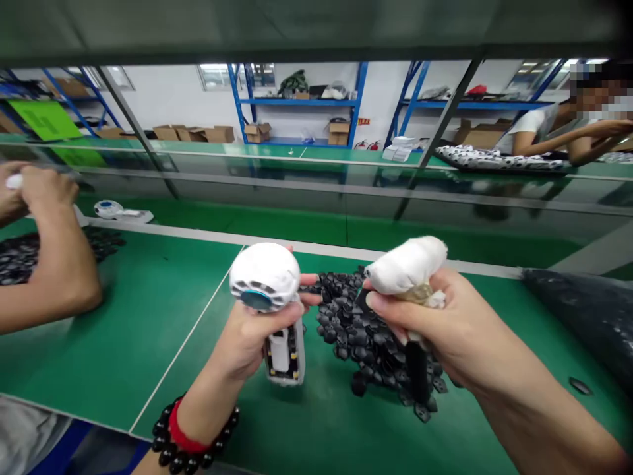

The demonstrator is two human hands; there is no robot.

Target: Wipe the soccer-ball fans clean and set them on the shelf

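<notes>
My left hand is closed round the handle of a white handheld fan, held upright; its open handle shows inner parts at the bottom. My right hand is closed, its index finger wrapped in white cloth, and pinches a small black part near the fan's head. A black piece hangs below that hand. Between and under my hands lies a pile of small black plastic parts on the green table.
A co-worker's arms work at the left over another heap of black parts. A white fan lies behind. A dark bag sits at the right. Another person sits across; blue shelves hold boxes.
</notes>
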